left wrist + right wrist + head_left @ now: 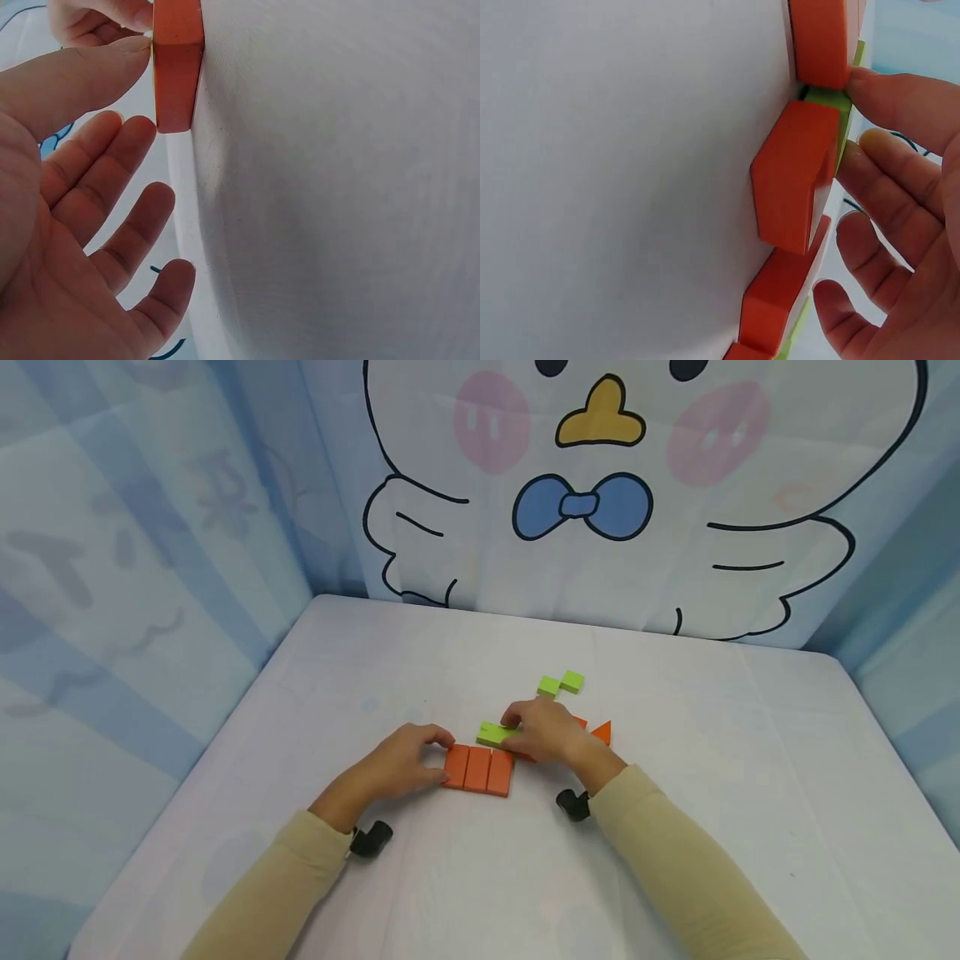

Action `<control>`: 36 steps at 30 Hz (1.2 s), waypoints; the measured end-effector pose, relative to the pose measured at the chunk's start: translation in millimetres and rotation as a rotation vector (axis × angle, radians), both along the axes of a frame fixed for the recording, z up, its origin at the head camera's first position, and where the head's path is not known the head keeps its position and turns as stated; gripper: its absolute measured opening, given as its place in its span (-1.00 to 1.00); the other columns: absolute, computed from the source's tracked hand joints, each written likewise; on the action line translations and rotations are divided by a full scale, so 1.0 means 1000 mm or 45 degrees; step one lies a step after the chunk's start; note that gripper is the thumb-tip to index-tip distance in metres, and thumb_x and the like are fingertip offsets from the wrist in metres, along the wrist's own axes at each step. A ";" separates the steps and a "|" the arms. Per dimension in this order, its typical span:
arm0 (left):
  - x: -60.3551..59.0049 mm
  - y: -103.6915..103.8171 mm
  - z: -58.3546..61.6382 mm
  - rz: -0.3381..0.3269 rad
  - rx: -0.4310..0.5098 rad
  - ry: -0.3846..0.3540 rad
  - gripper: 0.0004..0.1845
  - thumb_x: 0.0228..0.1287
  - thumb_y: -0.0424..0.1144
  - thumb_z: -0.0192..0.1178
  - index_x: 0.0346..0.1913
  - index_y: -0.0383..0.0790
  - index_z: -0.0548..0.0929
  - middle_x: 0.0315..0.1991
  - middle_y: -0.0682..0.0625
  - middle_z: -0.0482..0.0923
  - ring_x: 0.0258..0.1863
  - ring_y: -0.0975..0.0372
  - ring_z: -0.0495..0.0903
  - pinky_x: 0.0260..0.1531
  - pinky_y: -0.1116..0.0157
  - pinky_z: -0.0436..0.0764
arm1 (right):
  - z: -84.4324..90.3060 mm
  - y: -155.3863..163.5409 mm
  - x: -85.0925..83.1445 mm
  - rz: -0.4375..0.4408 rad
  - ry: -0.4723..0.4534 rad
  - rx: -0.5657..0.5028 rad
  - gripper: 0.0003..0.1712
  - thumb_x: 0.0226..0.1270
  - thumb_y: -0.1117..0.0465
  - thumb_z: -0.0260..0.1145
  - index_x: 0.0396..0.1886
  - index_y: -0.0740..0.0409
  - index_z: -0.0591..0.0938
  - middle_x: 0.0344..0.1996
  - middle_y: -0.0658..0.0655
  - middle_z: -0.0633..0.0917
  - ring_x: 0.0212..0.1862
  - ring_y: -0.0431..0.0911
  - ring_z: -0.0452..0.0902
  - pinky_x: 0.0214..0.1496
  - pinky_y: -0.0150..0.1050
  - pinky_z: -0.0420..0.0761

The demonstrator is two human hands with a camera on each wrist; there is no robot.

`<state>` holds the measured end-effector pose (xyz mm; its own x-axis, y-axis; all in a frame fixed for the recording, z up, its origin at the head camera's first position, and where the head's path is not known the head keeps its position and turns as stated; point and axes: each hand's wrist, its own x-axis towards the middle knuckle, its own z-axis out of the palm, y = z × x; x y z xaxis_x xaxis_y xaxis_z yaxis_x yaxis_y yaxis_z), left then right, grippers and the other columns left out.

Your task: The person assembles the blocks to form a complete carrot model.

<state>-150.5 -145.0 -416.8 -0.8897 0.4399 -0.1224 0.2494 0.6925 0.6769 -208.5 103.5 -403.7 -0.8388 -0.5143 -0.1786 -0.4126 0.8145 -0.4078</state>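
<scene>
Pinching a green block (490, 734), right grip (551, 732) sits near left grip (396, 763), which pinches an orange block (456, 766) (nearest of three)

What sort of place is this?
Probably a small enclosed tabletop booth, perhaps set up for recording: a white table, pale blue patterned curtains at its sides, and a cartoon-print backdrop along its far edge.

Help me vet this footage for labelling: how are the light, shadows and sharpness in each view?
Head: soft, even light, a soft shadow beside the left sleeve on the white tabletop, no strong glare; left wrist: broad, soft-edged shadow by the orange block; right wrist: tabletop shaded grey, angled orange block fairly crisp.
</scene>
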 end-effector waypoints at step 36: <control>0.000 -0.001 -0.001 -0.003 0.008 -0.005 -0.56 0.26 -0.28 0.38 0.19 -0.23 0.59 0.13 -0.03 0.57 0.25 0.01 0.45 0.25 0.01 0.43 | -0.001 -0.015 0.007 0.037 -0.020 -0.074 -0.65 0.44 0.12 0.30 0.14 0.09 0.69 0.01 0.01 0.72 0.14 0.00 0.53 0.24 -0.03 0.47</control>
<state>-150.3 -146.4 -417.6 -0.8883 0.4425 -0.1230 0.2480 0.6876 0.6825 -201.7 88.3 -404.7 -0.8205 -0.5485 -0.1610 -0.4291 0.7770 -0.4606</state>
